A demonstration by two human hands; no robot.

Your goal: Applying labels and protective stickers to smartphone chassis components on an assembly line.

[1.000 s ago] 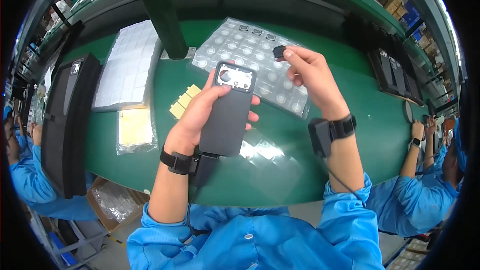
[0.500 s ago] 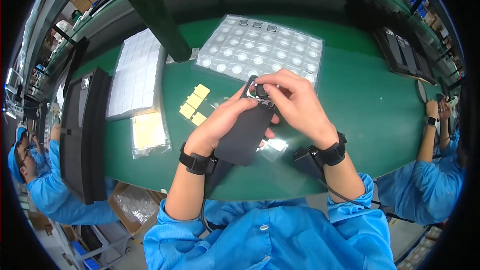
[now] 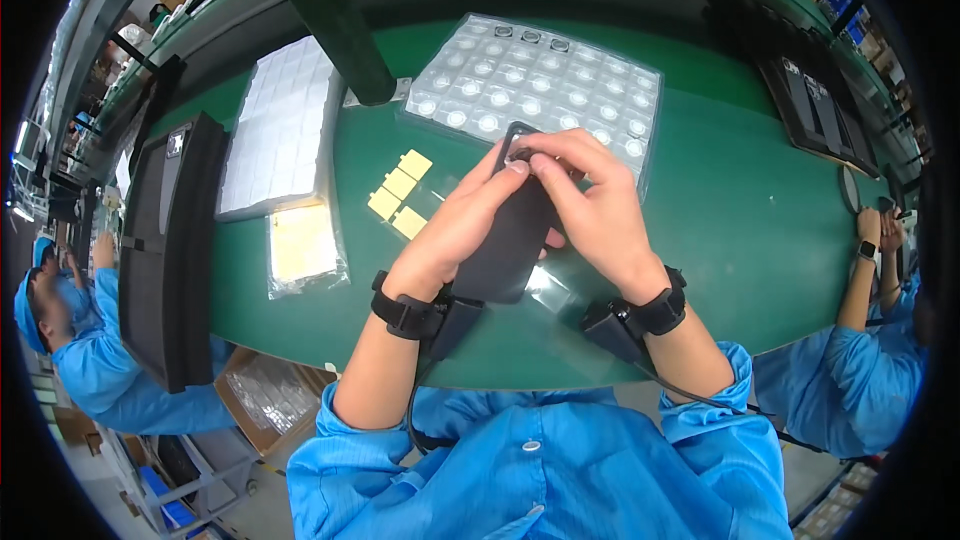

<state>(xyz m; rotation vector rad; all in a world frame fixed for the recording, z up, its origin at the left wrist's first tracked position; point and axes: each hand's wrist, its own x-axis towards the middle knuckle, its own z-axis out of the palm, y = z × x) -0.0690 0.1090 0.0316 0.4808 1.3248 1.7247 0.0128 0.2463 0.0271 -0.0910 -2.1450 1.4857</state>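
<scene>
A black phone case [image 3: 508, 252] is tilted in front of me, its camera end pointing away. My left hand [image 3: 462, 222] is closed round its left side, thumb near the camera opening and fingers behind; some fingertips show past the right edge. Over that same end, my right hand [image 3: 602, 202] pinches a small dark part [image 3: 522, 153] against the case. Fingers mostly cover this part, so its shape is unclear. Beyond my hands lies a clear plastic tray [image 3: 540, 82] with round pockets and three dark square pieces in its far row.
Yellow tabs [image 3: 398, 186] lie left of my hands. Further left are stacked white trays [image 3: 283, 130], a bagged yellow pad [image 3: 303, 245] and a black foam tray [image 3: 165, 260]. A green post [image 3: 335, 25] rises behind. Another black tray [image 3: 815, 115] sits far right; co-workers sit on both sides.
The dark part, earlier raised and visible between my right fingers, now sits lower against the case and is mostly covered. Both hands and the case have shifted slightly away from me.
</scene>
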